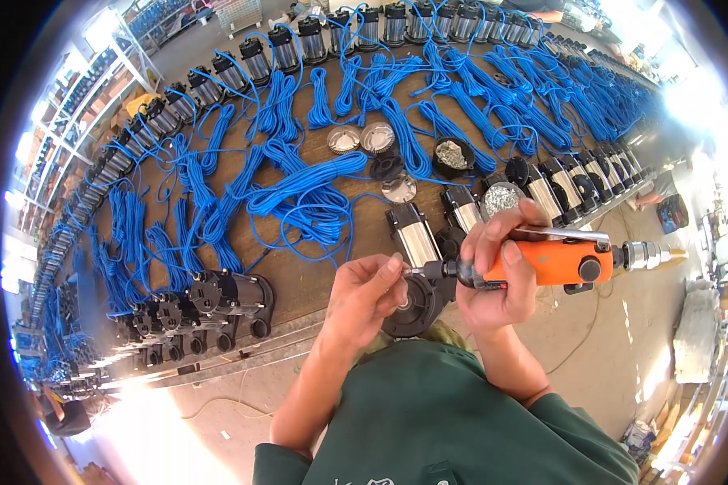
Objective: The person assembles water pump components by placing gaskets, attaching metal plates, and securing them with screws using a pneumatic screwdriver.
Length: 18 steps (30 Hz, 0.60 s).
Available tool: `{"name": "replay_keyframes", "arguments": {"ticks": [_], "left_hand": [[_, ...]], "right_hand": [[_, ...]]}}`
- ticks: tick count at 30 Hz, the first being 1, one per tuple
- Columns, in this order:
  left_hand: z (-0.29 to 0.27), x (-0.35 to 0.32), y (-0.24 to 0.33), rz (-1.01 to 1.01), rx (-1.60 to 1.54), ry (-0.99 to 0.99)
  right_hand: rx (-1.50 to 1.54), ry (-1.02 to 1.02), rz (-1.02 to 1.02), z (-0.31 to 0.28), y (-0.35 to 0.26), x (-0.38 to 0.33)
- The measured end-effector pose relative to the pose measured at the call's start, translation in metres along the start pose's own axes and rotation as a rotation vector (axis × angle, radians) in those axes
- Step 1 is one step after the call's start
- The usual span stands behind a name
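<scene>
At the bench edge, orange air screwdriver (554, 260) in the right hand's (497, 279) closed grip, left hand (368, 291) pinching its tip over a black pump (416, 303).

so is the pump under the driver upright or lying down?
Lying down: the pump rests lengthwise at the bench edge, black end cap facing the person.

glossy orange plastic driver (554, 260), shiny metal pump (416, 241)

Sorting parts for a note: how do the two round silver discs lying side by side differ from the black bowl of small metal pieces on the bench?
The silver discs are flat, shiny and hold nothing; the black bowl is dark, deeper and filled with small metal pieces. Both are round and rest among blue cable coils.
</scene>
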State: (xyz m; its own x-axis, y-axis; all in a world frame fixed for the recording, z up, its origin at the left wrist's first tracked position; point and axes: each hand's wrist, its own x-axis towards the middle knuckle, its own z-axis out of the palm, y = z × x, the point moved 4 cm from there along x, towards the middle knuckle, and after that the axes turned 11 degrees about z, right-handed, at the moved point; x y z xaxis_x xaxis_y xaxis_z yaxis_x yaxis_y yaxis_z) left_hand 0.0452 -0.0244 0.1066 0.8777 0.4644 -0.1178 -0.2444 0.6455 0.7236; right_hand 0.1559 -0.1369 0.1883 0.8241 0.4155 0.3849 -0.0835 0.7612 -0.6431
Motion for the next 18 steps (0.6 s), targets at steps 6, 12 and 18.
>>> {"name": "replay_keyframes", "arguments": {"ticks": [6, 12, 18], "left_hand": [[-0.015, 0.02, -0.002, 0.285, 0.579, -0.045], [-0.028, 0.049, -0.016, 0.237, 1.095, -0.261], [-0.036, 0.048, -0.028, 0.206, 1.149, -0.23]], "right_hand": [[-0.19, -0.037, -0.031, -0.006, 0.016, -0.003], [-0.415, 0.008, 0.164, -0.035, 0.052, -0.011], [-0.485, -0.007, 0.253, -0.054, 0.075, -0.019]]}}
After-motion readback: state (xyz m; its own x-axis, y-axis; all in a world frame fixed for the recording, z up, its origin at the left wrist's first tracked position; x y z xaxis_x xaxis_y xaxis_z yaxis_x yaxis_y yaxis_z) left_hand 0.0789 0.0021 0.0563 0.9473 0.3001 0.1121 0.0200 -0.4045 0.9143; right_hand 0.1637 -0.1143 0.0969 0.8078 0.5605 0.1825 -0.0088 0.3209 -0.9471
